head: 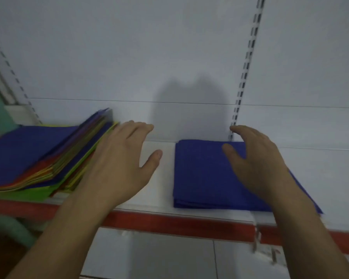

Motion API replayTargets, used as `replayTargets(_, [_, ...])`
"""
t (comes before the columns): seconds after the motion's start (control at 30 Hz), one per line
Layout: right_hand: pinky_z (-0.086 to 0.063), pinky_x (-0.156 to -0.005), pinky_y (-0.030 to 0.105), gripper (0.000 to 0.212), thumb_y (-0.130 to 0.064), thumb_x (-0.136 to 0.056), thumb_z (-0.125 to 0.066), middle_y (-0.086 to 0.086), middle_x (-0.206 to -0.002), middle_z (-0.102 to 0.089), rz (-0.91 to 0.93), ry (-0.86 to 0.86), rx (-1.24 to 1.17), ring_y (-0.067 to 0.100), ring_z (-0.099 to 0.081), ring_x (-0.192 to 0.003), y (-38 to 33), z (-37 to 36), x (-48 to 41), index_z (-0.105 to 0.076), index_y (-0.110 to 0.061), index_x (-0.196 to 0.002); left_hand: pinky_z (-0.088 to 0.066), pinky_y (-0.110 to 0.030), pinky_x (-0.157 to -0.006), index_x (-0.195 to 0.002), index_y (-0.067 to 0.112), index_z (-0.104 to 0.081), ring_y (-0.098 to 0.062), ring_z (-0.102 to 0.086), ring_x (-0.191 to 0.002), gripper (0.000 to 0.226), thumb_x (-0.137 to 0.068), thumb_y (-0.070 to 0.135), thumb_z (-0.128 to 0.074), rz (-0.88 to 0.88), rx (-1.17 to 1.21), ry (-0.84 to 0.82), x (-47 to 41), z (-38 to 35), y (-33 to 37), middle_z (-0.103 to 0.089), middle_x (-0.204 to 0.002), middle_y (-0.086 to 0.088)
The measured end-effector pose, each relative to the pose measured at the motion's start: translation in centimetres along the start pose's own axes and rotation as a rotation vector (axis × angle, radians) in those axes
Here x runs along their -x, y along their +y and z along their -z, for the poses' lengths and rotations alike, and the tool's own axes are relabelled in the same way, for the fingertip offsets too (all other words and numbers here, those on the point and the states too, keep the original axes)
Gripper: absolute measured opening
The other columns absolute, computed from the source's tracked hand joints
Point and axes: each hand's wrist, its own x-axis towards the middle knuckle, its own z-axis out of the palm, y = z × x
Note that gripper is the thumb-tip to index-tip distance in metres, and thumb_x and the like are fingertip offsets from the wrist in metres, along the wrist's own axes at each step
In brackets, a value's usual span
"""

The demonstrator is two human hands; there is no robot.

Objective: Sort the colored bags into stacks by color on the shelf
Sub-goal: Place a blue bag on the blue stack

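Mixed pile (38, 156): at the left end of the shelf (161, 198). Blue, purple, red, yellow and green bags lie fanned and skewed, with a blue one on top. It reaches the front edge and runs out of view to the left.
Blue stack (201, 174): a few flat, squared bags right of the shelf's middle, running from near the back panel to near the red front edge (169, 222). It sits well apart from the mixed pile.
Left hand (119, 158): fingers straight, thumb spread, holding nothing. It is at the right edge of the mixed pile; contact cannot be told through the blur.
Right hand (258, 164): fingers loosely bent and apart, empty, over the back right part of the blue stack. Whether it touches cannot be told.
Handling (judged): the bags look thin, light, limp and likely to slide on one another. A single bag would droop, and pulling it could drag its neighbours.
Where to grip (judged): pinch the top bag at a free right-hand corner or edge and peel it up while the other hand presses the pile flat.
Stage (judged): early, with only the blue stack begun.
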Motion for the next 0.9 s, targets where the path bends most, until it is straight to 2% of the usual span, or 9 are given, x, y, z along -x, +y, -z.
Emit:
replayTargets(0.17, [-0.022, -0.116, 0.030, 0.061, -0.048, -0.099, -0.047, -0.006, -0.158, -0.035, 0.160, -0.101, -0.031, 0.015, -0.028, -0.145, -8.1, -3.3, -1.1, -0.032, -0.023, -0.153, -0.043, -0.040, -0.104, -0.136, 0.022, -0.051, -0.015, -0.049, -0.122, 0.053, -0.095, 0.053, -0.044, 0.078, -0.073, 0.058, 1.9, 5.4, -6.4, -0.056, -0.132, 0.005])
replayTargets(0.23, [-0.022, -0.118, 0.032, 0.063, -0.051, -0.099, -0.045, -0.006, -0.159, -0.033, 0.199, -0.143, -0.051, 0.014, -0.027, -0.146, -11.4, -5.0, -1.4, -0.030, -0.024, -0.154, -0.041, -0.037, -0.102, -0.138, 0.020, -0.051, -0.014, -0.048, -0.123, 0.055, -0.094, 0.053, -0.042, 0.135, -0.082, 0.072, 3.2, 6.9, -9.4, -0.056, -0.134, 0.004])
replayTargets(0.37, [-0.023, -0.119, 0.033, 0.063, -0.055, -0.098, -0.041, -0.008, -0.158, -0.033, 0.255, -0.185, -0.095, 0.012, -0.028, -0.146, -17.3, -8.4, -1.3, -0.031, -0.027, -0.153, -0.038, -0.041, -0.111, -0.142, 0.021, -0.049, -0.017, -0.043, -0.134, 0.069, -0.091, 0.063, -0.027, 0.239, -0.120, 0.009, 5.3, 8.7, -16.1, -0.050, -0.145, 0.001])
replayTargets(0.47, [-0.022, -0.114, 0.026, 0.062, -0.054, -0.098, -0.042, -0.012, -0.158, -0.032, 0.267, -0.220, -0.140, 0.009, -0.028, -0.145, -21.3, -10.7, -1.1, -0.028, -0.031, -0.154, -0.038, -0.043, -0.111, -0.141, 0.021, -0.050, -0.017, -0.043, -0.136, 0.075, -0.088, 0.067, -0.022, 0.277, -0.091, -0.021, 6.2, 9.2, -20.9, -0.050, -0.145, 0.002])
replayTargets(0.6, [-0.022, -0.104, 0.019, 0.058, -0.054, -0.098, -0.043, -0.015, -0.154, -0.037, 0.242, -0.197, -0.147, 0.006, -0.032, -0.140, -25.4, -13.4, -0.8, -0.034, -0.032, -0.151, -0.035, -0.040, -0.114, -0.140, 0.023, -0.051, -0.015, -0.043, -0.137, 0.083, -0.084, 0.071, -0.015, 0.301, -0.063, -0.104, 6.9, 8.7, -26.5, -0.050, -0.146, 0.002])
replayTargets(0.7, [-0.032, -0.103, 0.025, 0.057, -0.057, -0.095, -0.041, -0.011, -0.147, -0.047, 0.175, -0.108, -0.092, 0.011, -0.041, -0.135, -27.7, -14.6, -0.7, -0.044, -0.030, -0.146, -0.035, -0.042, -0.112, -0.139, 0.026, -0.051, -0.014, -0.046, -0.134, 0.092, -0.078, 0.075, -0.004, 0.298, -0.047, -0.272, 6.7, 7.9, -29.9, -0.052, -0.145, 0.006])
replayTargets(0.77, [-0.041, -0.102, 0.032, 0.059, -0.060, -0.092, -0.039, -0.010, -0.140, -0.054, 0.125, -0.087, -0.070, 0.013, -0.048, -0.128, -29.0, -15.1, -0.6, -0.049, -0.030, -0.141, -0.035, -0.040, -0.112, -0.140, 0.027, -0.049, -0.012, -0.042, -0.136, 0.087, -0.082, 0.073, -0.002, 0.264, -0.069, -0.366, 6.6, 7.0, -30.5, -0.049, -0.146, 0.008])
replayTargets(0.83, [-0.050, -0.096, 0.037, 0.064, -0.066, -0.087, -0.036, -0.011, -0.131, -0.060, 0.075, -0.086, -0.059, 0.013, -0.056, -0.116, -29.9, -15.5, -0.5, -0.051, -0.033, -0.139, -0.035, -0.037, -0.111, -0.139, 0.030, -0.049, -0.011, -0.037, -0.139, 0.077, -0.088, 0.068, -0.005, 0.221, -0.072, -0.358, 6.3, 6.1, -30.2, -0.046, -0.147, 0.008])
replayTargets(0.9, [-0.054, -0.085, 0.037, 0.062, -0.069, -0.085, -0.039, -0.011, -0.124, -0.060, 0.036, -0.101, -0.032, 0.013, -0.059, -0.105, -30.4, -15.9, -0.5, -0.049, -0.037, -0.137, -0.037, -0.038, -0.107, -0.136, 0.033, -0.049, -0.010, -0.037, -0.138, 0.079, -0.084, 0.069, -0.001, 0.139, -0.037, -0.329, 6.1, 5.6, -29.5, -0.047, -0.144, 0.010])
